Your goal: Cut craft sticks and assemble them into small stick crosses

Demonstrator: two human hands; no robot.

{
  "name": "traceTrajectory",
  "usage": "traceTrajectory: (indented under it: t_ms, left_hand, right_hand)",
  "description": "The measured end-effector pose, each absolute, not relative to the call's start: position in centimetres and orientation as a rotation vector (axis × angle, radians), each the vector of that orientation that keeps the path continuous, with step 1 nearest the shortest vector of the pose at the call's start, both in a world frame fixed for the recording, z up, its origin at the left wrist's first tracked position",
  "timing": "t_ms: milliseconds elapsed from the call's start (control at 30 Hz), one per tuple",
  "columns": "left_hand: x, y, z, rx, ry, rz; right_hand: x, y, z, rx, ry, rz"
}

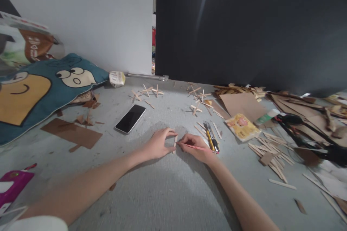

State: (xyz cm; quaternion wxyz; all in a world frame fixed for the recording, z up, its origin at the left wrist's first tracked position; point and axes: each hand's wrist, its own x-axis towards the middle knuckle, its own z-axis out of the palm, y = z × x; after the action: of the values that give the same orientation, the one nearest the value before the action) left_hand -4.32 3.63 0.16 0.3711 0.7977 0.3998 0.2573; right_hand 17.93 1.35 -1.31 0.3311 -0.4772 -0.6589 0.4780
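My left hand [159,143] grips a short wooden craft stick [175,143] near its ends, between thumb and fingers, on the grey table. In my right hand [193,146] is a red pencil [197,147], its tip at the stick's right side. Whether the tip touches the wood, I cannot tell. Just right of that hand lies a yellow and black utility knife [211,137], with a few loose craft sticks [200,131] around it. A smartphone [130,118] rests beyond my left hand, screen up and dark.
Small crossed-stick pieces [148,90] stand toward the back. On the right are a yellow packet [242,127], a stick pile [273,155], a glue stick [267,116] and cardboard [242,105]. Leftward lie brown cardboard [74,133], a blue cushion [54,92] and a magenta tool [15,186].
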Motion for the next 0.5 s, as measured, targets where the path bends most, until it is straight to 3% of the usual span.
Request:
traceTrajectory:
  t_ms: [500]
  left_hand:
    - [-4.34,3.65,0.09,2.049,1.033,0.672]
  right_hand:
    - [17.73,1.23,-1.18,-1.262,-1.722,1.242]
